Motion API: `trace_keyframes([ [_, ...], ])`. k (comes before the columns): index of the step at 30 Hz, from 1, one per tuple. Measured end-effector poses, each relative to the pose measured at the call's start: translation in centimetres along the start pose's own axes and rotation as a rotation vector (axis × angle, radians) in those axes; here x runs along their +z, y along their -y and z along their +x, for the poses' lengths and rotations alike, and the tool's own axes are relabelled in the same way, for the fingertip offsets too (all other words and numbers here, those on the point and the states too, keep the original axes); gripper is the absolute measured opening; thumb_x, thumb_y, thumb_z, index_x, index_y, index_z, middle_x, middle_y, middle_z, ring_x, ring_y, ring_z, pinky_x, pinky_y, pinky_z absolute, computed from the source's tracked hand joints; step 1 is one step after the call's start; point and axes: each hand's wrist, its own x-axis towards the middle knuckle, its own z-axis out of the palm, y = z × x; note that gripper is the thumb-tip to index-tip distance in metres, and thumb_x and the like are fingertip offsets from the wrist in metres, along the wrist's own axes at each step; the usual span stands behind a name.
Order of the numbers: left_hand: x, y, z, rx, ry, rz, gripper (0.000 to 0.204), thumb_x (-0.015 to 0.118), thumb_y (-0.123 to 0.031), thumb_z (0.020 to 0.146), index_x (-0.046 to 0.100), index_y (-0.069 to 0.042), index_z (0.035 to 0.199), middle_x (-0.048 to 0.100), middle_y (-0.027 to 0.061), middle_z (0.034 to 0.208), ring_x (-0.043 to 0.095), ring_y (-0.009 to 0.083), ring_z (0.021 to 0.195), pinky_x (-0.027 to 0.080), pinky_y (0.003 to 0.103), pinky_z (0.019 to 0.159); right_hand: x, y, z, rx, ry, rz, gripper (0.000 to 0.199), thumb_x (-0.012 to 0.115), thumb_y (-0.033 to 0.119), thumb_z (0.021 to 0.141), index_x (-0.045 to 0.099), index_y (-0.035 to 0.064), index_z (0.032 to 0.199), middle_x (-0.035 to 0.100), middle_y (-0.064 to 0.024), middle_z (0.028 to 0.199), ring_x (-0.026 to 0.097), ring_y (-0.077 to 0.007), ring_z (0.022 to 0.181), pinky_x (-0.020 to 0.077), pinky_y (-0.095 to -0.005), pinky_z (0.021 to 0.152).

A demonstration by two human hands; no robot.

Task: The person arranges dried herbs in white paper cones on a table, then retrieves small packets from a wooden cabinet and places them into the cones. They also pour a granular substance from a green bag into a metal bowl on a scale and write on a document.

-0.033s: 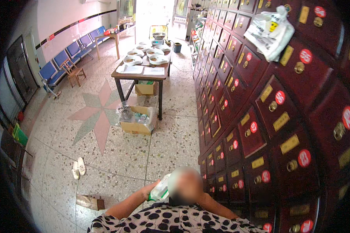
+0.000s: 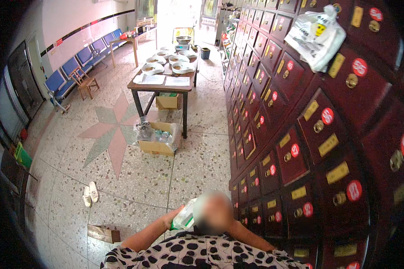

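Observation:
My left hand (image 2: 172,220) is raised close to my chest and grips a small clear plastic bag (image 2: 186,216) with white and green contents. My right forearm (image 2: 252,240) reaches up from the lower edge, but its hand is hidden behind the blurred patch. I wear a white top with black spots. Directly to my right stands a tall wall of dark red wooden drawers (image 2: 300,148) with brass knobs, gold plates and round red stickers. A white plastic bag (image 2: 316,38) hangs on the drawers high up at the right.
A wooden table (image 2: 141,85) with several bowls and papers stands ahead. Two cardboard boxes (image 2: 159,142) sit under and beside it. Blue chairs (image 2: 76,62) and a wooden stool (image 2: 86,83) line the left wall. Slippers (image 2: 90,193) and a small wooden box (image 2: 104,233) lie on the terrazzo floor.

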Motion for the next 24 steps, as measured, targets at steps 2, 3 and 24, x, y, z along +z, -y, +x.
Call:
trace_keyframes([
  [2,1.2,-3.8,2.8,-0.003,0.034,-0.136,0.041,0.039,-0.036,0.091,0.050,-0.004,0.116,0.059,0.0087,0.108,0.060,0.0195,0.090,0.050,0.031,0.077,0.5,-4.8,2.7,-0.061,-0.059,-0.047,0.016,0.066,0.005,0.065,0.054,0.0079,0.075,0.054,-0.0056,0.081,0.053,-0.0254,0.075,0.0379,-0.0364,0.066],
  [3,1.9,-5.6,4.0,0.004,0.042,-0.147,0.042,0.038,-0.036,0.091,0.050,-0.004,0.116,0.058,0.0088,0.109,0.060,0.0198,0.091,0.050,0.031,0.078,0.6,-6.9,4.1,-0.045,-0.038,-0.030,0.018,0.067,0.006,0.067,0.054,0.0074,0.080,0.054,-0.0071,0.084,0.053,-0.0275,0.078,0.0388,-0.0372,0.068],
  [24,5.9,-46.1,29.5,0.212,0.146,-0.038,0.052,0.032,-0.043,0.091,0.040,-0.006,0.127,0.050,0.0109,0.121,0.054,0.0237,0.104,0.044,0.036,0.091,1.9,-44.8,37.3,0.160,0.205,0.174,0.030,0.071,0.010,0.068,0.053,0.0040,0.091,0.053,-0.0108,0.087,0.053,-0.0256,0.081,0.0428,-0.0329,0.073],
])
